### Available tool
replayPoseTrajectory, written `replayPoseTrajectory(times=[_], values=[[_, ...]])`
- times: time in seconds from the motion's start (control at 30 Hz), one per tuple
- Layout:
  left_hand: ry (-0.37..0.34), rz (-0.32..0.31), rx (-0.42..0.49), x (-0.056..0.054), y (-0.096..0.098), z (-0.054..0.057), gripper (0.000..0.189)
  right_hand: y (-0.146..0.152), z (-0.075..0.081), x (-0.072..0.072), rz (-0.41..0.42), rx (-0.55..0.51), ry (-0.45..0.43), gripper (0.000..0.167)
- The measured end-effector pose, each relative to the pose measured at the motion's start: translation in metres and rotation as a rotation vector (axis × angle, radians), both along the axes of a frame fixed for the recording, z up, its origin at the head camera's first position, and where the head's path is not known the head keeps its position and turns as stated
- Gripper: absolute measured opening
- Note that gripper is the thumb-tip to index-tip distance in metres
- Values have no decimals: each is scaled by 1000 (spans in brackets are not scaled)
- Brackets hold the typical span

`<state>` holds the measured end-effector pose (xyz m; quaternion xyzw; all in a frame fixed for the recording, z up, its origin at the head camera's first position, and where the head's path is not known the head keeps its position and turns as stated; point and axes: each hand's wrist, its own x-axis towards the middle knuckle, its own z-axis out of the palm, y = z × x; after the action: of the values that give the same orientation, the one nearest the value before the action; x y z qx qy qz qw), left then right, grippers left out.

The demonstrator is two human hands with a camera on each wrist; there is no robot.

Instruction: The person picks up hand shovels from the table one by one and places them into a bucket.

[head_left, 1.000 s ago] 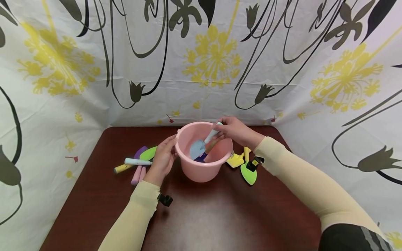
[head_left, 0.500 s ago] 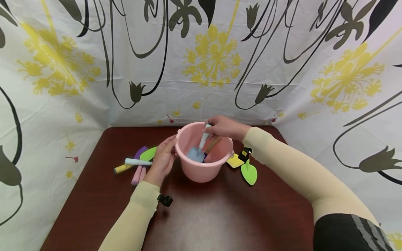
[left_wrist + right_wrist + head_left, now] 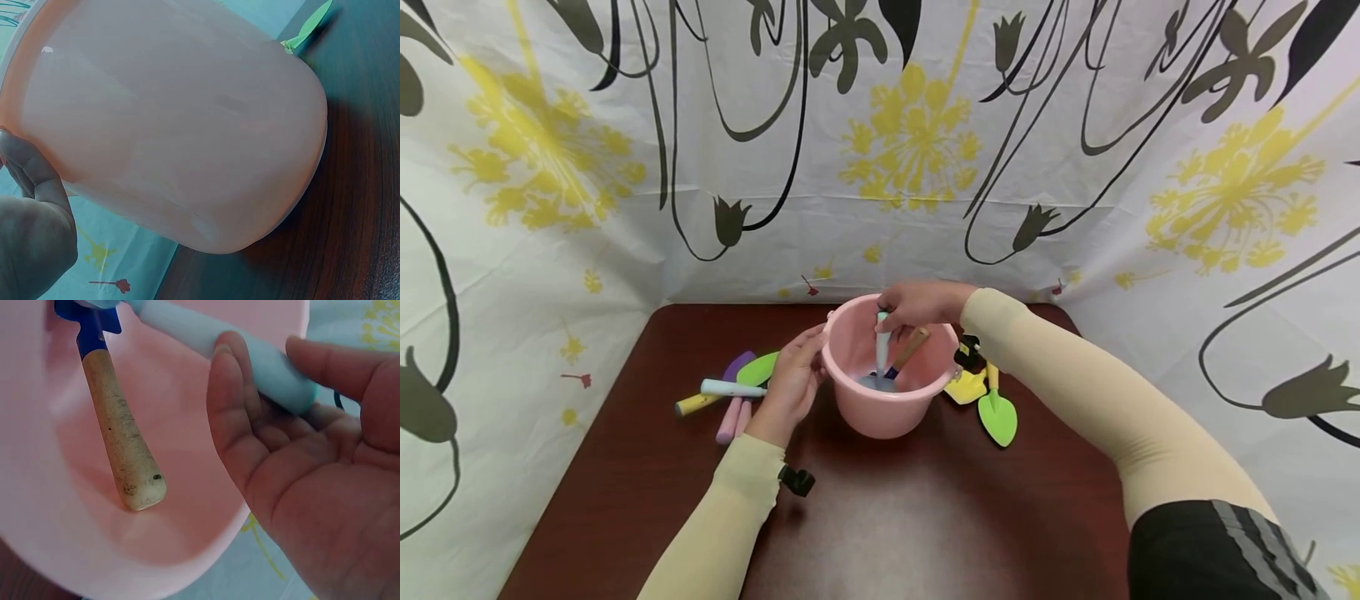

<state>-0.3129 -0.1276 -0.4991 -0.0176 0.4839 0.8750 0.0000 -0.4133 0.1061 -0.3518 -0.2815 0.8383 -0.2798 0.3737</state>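
Note:
A pink bucket [image 3: 880, 414] stands upright on the dark table. At its left rim my left hand [image 3: 797, 371] grips the edge; the left wrist view has the fingers [image 3: 37, 169] curled at the lip. Over the opening, my right hand [image 3: 928, 304] holds a light-blue hand trowel [image 3: 882, 350] by the top of its handle. The trowel points nearly straight down, its blade low inside the bucket. Beside it leans a blue trowel with a wooden handle [image 3: 122, 431], its blade partly hidden. In the right wrist view, thumb and fingers hold the light-blue handle [image 3: 206, 337].
Left of the bucket lie several garden tools, among them a green blade [image 3: 757, 369], a light-blue handle [image 3: 726, 388] and a yellow handle [image 3: 696, 404]. On the right are a yellow shovel [image 3: 967, 387] and a green trowel [image 3: 997, 419]. A flower-print cloth [image 3: 880, 167] hangs behind.
My right hand has moved left over the bucket, and the light-blue trowel has swung from slanted to nearly upright, its blade sinking deeper inside. My left hand has stayed at the rim.

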Motion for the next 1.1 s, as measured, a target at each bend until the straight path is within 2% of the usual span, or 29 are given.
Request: replayPoseTrajectory(times=[0.13, 0.27, 0.57, 0.7, 0.8, 1.1], values=[[-8, 4, -7, 1, 0, 2, 38, -7, -2, -3, 65, 47, -46, 30], [-13, 3, -6, 1, -1, 2, 39, -14, -3, -5, 110, 96, -54, 31], [-21, -6, -5, 2, -1, 2, 39, -25, -4, -10, 130, 158, -111, 31], [-23, -8, -9, 2, -1, 2, 39, -29, -6, -10, 131, 160, -114, 38], [-27, -8, -15, 2, 0, 2, 39, -30, -8, -9, 119, 162, -67, 44], [-19, -4, -18, 2, 0, 1, 39, -35, -23, -6, 71, 139, 82, 43]])
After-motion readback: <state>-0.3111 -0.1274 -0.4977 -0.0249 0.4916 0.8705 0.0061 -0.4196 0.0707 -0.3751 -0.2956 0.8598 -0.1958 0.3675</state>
